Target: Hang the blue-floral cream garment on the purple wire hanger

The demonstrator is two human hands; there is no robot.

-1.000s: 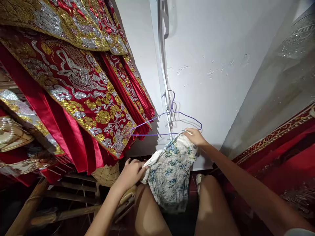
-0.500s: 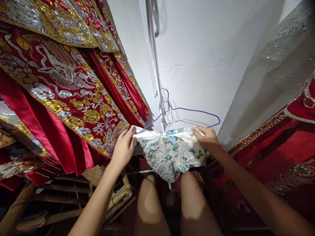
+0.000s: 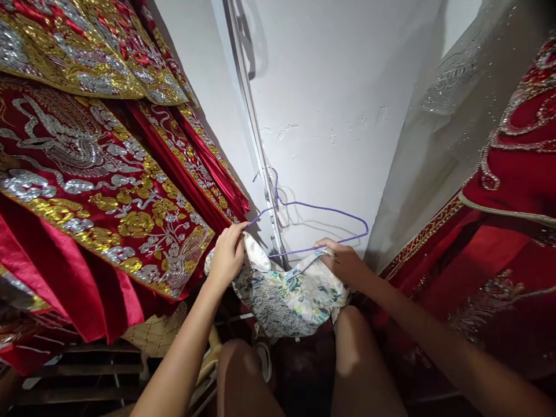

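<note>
A light garment with a blue, green and yellow floral print (image 3: 299,289) hangs between my hands, its white inside showing at the top opening. My left hand (image 3: 226,252) is closed on its left edge, where the sloping arm of a purple wire hanger (image 3: 324,207) meets my fingers. My right hand (image 3: 341,260) is closed on the garment's right edge, just under the hanger's lower bar. The hanger's left end is hidden behind my left hand and the cloth; its right end is bare.
Red costumes with gold and silver embroidery (image 3: 139,223) hang at left. More red beaded cloth (image 3: 512,185) and sheer sparkly fabric (image 3: 417,145) are at right. Ahead is a white wall (image 3: 330,69) with a narrow metal upright (image 3: 256,133). A slatted bamboo-like frame (image 3: 73,370) stands lower left.
The garment's top edge has dropped away from the hanger, so the lower bar shows. The right hand has shifted inward along the edge. The whole view has turned slightly right.
</note>
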